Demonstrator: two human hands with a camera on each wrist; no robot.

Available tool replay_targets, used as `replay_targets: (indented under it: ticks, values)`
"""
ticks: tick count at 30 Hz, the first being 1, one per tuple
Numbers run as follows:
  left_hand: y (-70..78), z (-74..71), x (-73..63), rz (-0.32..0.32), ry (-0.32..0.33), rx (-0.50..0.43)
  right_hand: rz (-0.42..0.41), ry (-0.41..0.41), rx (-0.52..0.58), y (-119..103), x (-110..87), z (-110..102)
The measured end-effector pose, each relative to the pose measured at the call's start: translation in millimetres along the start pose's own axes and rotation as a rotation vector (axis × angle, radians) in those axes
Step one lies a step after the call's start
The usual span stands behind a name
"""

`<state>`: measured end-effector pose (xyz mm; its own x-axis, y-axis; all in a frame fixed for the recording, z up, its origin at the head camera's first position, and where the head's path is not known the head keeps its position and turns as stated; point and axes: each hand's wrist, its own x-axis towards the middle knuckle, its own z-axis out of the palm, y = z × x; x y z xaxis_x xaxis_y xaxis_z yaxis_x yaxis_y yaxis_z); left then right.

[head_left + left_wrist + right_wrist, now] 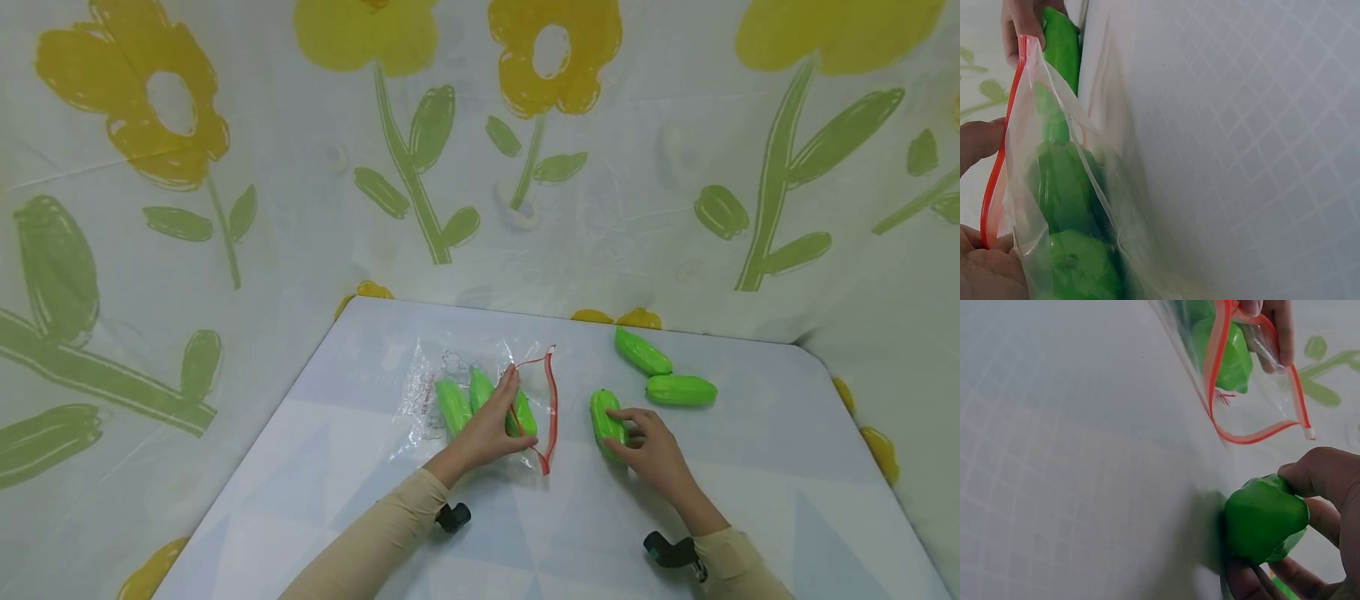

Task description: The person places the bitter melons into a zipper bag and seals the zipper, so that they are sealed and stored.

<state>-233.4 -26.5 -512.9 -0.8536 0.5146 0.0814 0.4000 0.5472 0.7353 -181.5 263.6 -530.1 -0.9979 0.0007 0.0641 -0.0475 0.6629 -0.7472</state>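
Note:
A clear zip bag [420,375] with a red zip strip [553,400] lies on the table, its mouth gaping to the right. My left hand [487,429] holds the bag at the mouth, thumb and fingers spread along the edge. Inside are three long green ridged gourd-like vegetables [452,407], partly covered by that hand. To the right of the mouth, my right hand [654,450] grips another green gourd-like vegetable [606,421] between thumb and fingers. In the right wrist view this vegetable [1265,519] is seen end-on, close to the tabletop.
Two more green vegetables lie farther back on the right, one slanted [643,352] and one sideways [681,390]. The pale patterned table [300,467] ends at a flower-printed curtain [637,225] behind and at both sides.

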Motion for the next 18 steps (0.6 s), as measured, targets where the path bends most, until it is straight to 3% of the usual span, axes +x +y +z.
replay_targets:
  ticks: [9, 18]
  values:
    - [0.6, 0.0, -1.0, -0.01, -0.001, -0.006, 0.001, -0.029, 0.011, -4.7, 1.6, -0.6]
    - [-0.8, 0.3, -0.1, -0.006, -0.003, -0.002, -0.064, -0.039, 0.036, -8.2, 4.7, 2.1]
